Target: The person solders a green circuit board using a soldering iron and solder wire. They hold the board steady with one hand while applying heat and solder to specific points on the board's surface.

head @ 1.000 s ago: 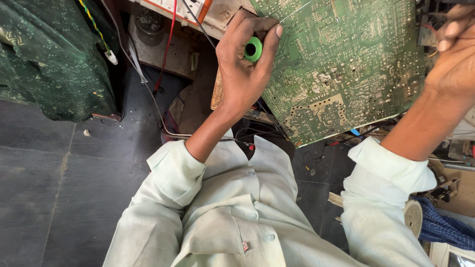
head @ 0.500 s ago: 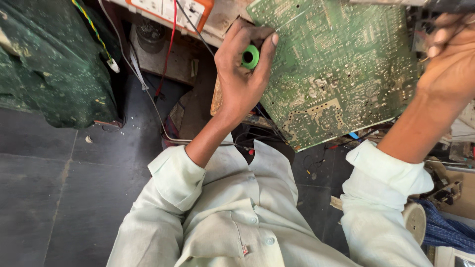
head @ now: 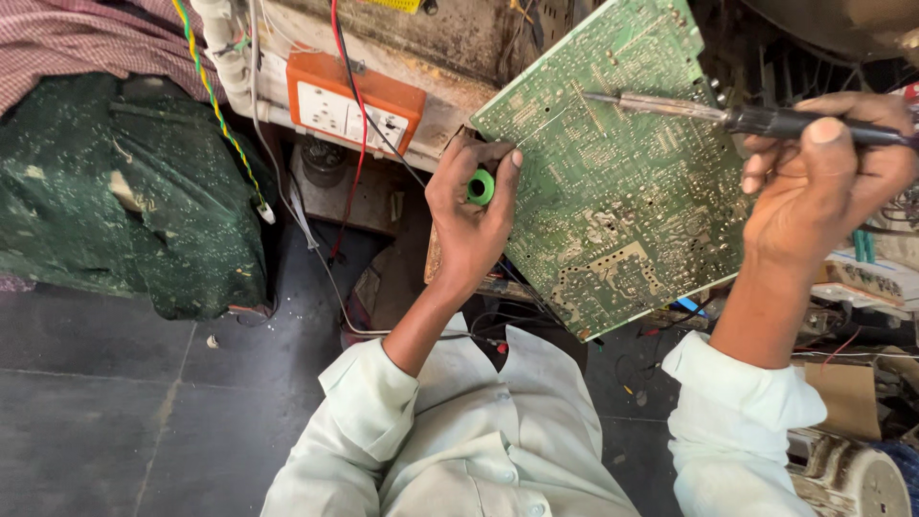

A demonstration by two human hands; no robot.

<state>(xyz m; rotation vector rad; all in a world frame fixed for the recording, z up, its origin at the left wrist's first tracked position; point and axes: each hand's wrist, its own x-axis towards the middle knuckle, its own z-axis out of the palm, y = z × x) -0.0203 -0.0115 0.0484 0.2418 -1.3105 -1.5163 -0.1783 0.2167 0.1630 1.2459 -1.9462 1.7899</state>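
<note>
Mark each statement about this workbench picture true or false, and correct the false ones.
1. The right hand holds a soldering iron whose tip rests on the green circuit board. True.
2. The left hand is empty. False: its fingers hold a small green spool at the board's edge.
3. The socket box behind is blue. False: it is orange.
4. The person wears pale rolled-up sleeves. True.

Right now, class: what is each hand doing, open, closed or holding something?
Left hand: closed on a small green solder spool, at the edge of the green circuit board.
Right hand: closed on a soldering iron, tip on the board.
</note>
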